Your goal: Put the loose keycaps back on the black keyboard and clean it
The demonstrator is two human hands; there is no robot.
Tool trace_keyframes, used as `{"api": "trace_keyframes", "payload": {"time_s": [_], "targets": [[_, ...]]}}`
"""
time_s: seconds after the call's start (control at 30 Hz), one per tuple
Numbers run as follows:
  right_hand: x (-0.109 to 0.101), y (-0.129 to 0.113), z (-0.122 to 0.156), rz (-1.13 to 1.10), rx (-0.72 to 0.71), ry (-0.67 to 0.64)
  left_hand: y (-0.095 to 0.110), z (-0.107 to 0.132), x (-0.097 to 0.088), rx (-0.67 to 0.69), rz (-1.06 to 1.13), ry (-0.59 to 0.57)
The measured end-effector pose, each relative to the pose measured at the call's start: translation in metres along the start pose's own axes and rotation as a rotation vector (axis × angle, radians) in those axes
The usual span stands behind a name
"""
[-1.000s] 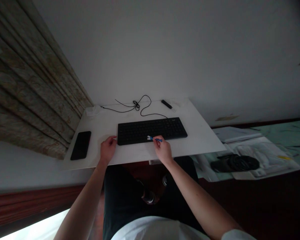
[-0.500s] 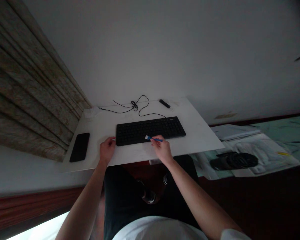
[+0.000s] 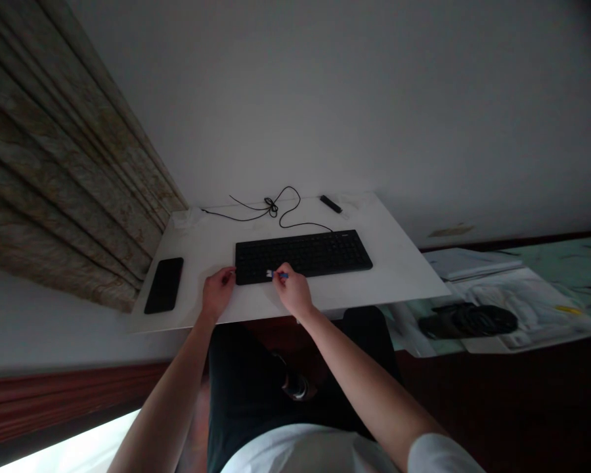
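A black keyboard (image 3: 315, 253) lies across the middle of a white table (image 3: 398, 263). My right hand (image 3: 293, 293) is closed on a small blue-handled brush (image 3: 274, 274), whose white tip rests on the keyboard's front row, left of centre. My left hand (image 3: 217, 291) sits at the keyboard's front left corner, its fingers curled against the edge. The keyboard's black cable (image 3: 270, 210) trails in loops toward the wall.
A black phone (image 3: 164, 284) lies on the table's left side. A small black stick-shaped object (image 3: 329, 203) sits near the wall. A curtain (image 3: 54, 164) hangs at the left. To the right, lower down, papers (image 3: 517, 295) and a dark object (image 3: 467, 322) lie about.
My right hand has moved the brush leftward along the keyboard's front row, from about the middle to the left part. My left hand has stayed at the corner.
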State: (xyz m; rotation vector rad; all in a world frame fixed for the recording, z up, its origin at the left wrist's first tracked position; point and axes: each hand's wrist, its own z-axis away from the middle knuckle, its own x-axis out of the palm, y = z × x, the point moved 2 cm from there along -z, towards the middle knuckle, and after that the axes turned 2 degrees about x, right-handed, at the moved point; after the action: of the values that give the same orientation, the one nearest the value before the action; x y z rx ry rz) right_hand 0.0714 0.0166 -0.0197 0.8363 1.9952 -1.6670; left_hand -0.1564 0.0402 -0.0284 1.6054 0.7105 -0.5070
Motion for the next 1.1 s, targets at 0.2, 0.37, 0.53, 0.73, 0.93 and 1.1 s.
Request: {"api": "trace_keyframes", "payload": {"time_s": [0.2,0.37,0.53,0.73,0.93,1.1], "targets": [[-0.076,0.058,0.008,-0.004,0.114,0.253,0.003,0.002,0.003,0.08,-0.107,0.02],[-0.06,0.041,0.014,-0.123,0.055,0.109,0.015,0.006,0.005,0.213,-0.226,0.051],[-0.043,0.035,0.016,-0.054,0.053,0.073,0.026,0.01,0.019,0.175,-0.212,0.082],[-0.1,0.084,0.011,0.107,0.132,0.204,0.032,0.017,0.035,0.153,-0.23,0.158],[-0.108,0.083,0.01,0.041,0.117,0.235,0.03,0.018,0.035,0.168,-0.253,0.167],[-0.073,0.057,0.011,0.014,0.045,0.092,0.03,0.017,0.033,0.189,-0.232,0.151]]}}
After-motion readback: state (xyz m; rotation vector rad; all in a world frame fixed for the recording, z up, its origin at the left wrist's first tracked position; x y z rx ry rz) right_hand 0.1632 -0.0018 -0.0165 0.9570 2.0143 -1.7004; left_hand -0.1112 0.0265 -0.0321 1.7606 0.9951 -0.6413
